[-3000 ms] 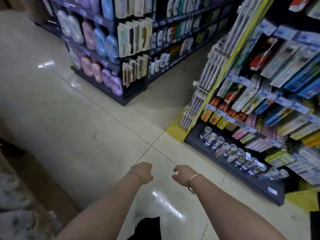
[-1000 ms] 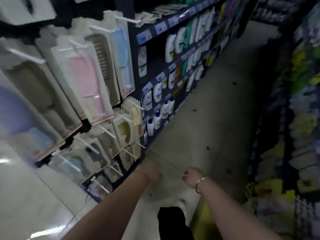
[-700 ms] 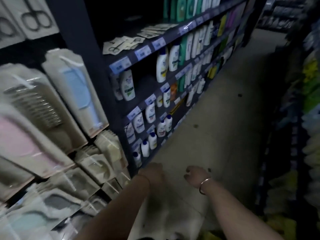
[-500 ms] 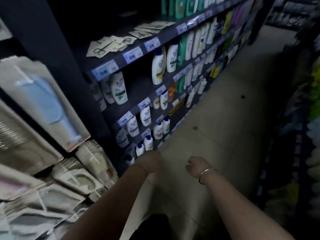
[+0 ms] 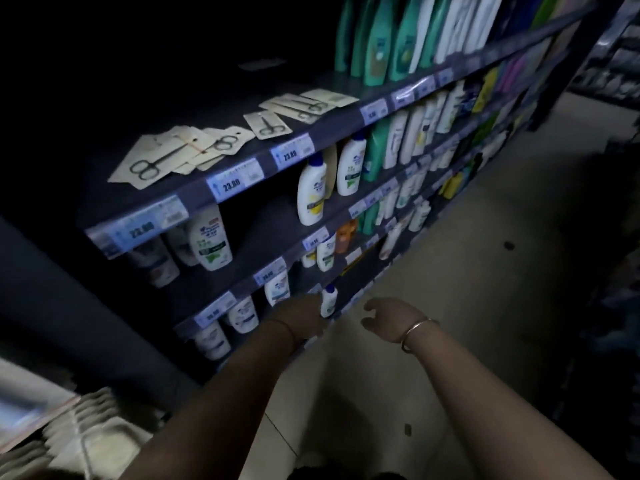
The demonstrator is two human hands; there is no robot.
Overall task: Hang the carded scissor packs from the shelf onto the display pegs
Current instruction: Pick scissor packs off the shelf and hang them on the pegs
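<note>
— So how far along is the hanging job in this dim aisle?

— Barely begun, by the look of it. Every scissor pack (image 5: pixel 162 157) in sight lies flat on the top shelf (image 5: pixel 194 199), none of them on pegs. No empty peg shows here; only blurred carded goods (image 5: pixel 69 424) hang at the lower left.

— And the hands?

— Both bare and holding nothing. The left hand (image 5: pixel 301 318) hangs low before the bottom shelf, close to a small white bottle (image 5: pixel 328 301), its fingers curled under so their spread cannot be told. The right hand (image 5: pixel 389 318), a bangle (image 5: pixel 417 332) on its wrist, hovers over the floor with fingers loosely bent and apart.

— How many packs wait?

— Two clusters. The near one is an overlapping heap, perhaps four or five cards with two scissors plainly visible. The far cluster (image 5: pixel 298 107) shows about four cards, three scissors clear. Roughly eight or nine in all; the overlap and gloom forbid an exact count.

— What is left, then?

— Seemingly everything: lifting each pack and finding its peg.
</note>
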